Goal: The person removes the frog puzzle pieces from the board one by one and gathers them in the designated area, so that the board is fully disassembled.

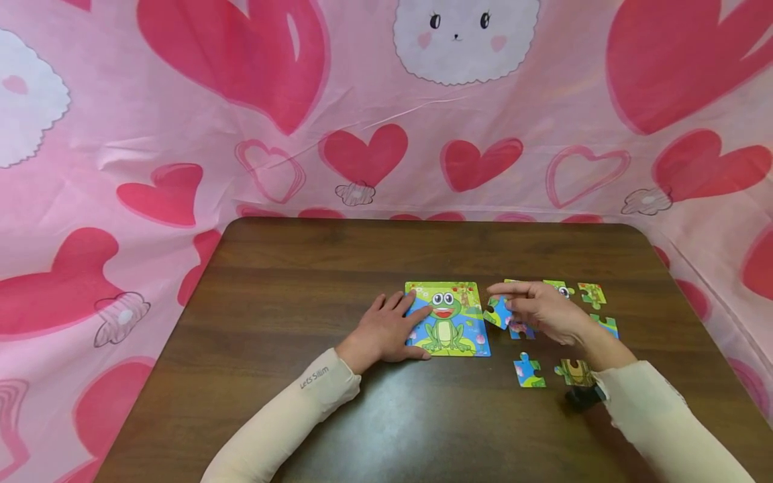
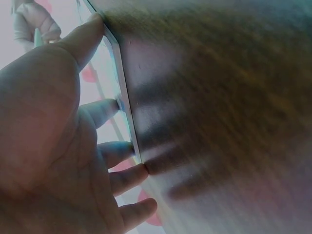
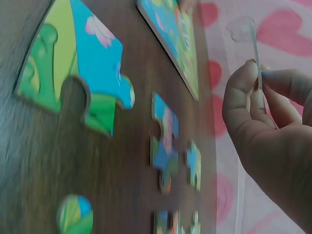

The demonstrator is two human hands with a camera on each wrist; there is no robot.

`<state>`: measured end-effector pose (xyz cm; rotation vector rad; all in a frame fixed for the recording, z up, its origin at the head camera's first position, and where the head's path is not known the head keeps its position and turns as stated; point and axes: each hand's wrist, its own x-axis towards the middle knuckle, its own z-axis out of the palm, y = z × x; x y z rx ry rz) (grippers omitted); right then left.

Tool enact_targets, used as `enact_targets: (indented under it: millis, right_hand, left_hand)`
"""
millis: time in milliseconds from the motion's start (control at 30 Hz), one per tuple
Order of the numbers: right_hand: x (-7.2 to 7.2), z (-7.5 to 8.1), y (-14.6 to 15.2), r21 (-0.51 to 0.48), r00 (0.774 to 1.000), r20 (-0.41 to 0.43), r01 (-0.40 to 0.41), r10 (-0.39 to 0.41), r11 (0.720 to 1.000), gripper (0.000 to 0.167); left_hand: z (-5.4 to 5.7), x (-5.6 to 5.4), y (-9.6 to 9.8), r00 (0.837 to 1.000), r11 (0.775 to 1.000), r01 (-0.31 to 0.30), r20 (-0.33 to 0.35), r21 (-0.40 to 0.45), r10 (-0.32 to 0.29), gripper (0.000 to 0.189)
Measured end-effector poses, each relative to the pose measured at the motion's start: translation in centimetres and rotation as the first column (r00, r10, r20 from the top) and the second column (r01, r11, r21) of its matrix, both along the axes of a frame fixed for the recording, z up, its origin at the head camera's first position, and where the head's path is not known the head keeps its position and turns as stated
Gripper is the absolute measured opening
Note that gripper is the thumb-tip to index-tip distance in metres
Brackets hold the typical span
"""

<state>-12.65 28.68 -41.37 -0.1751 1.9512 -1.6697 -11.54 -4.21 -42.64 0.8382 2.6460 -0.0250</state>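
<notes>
A square board with a smiling green frog picture (image 1: 447, 333) lies flat on the table. Across its left edge rests my left hand (image 1: 389, 330), fingers spread and thumb near the lower edge; the left wrist view shows those fingertips along the board's side. Just right of the board, my right hand (image 1: 552, 312) pinches a blue and green jigsaw piece (image 1: 496, 312) between thumb and fingers. In the right wrist view that piece (image 3: 257, 58) appears edge-on, raised off the table. Under the right hand lies a pink and blue piece (image 1: 522, 330), partly hidden.
Several loose jigsaw pieces lie to the right: a blue-green one (image 1: 529, 373), a brown one (image 1: 576, 373) by the right wrist, a corner one (image 1: 593, 293) and a blue one (image 1: 606, 325). A pink heart-patterned cloth (image 1: 423, 107) hangs behind the brown wooden table (image 1: 314, 268).
</notes>
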Motion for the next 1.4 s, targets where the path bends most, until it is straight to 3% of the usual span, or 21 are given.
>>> enact_targets:
  millis: [333, 467, 967, 1267, 1400]
  right_hand:
    - [1.2, 0.3, 5.9, -0.2, 0.999, 0.016, 0.04, -0.037, 0.979, 0.037]
    - [1.8, 0.3, 8.0, -0.233, 0.998, 0.004, 0.06, -0.061, 0.971, 0.04]
    - [4.2, 0.1, 14.4, -0.132, 0.988, 0.008, 0.155, -0.155, 0.979, 0.043]
    - [6.0, -1.3, 17.0, -0.208, 0.984, 0.039, 0.181, -0.176, 0.961, 0.043]
    - [6.8, -1.7, 18.0, -0.152, 0.98, 0.029, 0.199, -0.197, 0.968, 0.043]
  left_hand:
    - [-0.1, 0.0, 0.0, 1.0, 1.0, 0.002, 0.002, 0.009, -0.002, 0.09]
    - [-0.1, 0.0, 0.0, 1.0, 1.0, 0.005, 0.0, 0.004, -0.005, 0.09]
    - [-0.1, 0.0, -0.1, 1.0, 1.0, 0.009, 0.005, 0.016, -0.009, 0.09]
    - [-0.2, -0.1, -0.2, 1.0, 1.0, 0.009, 0.014, 0.025, -0.009, 0.09]
    - [0.0, -0.1, -0.2, 1.0, 1.0, 0.006, 0.02, 0.031, -0.007, 0.09]
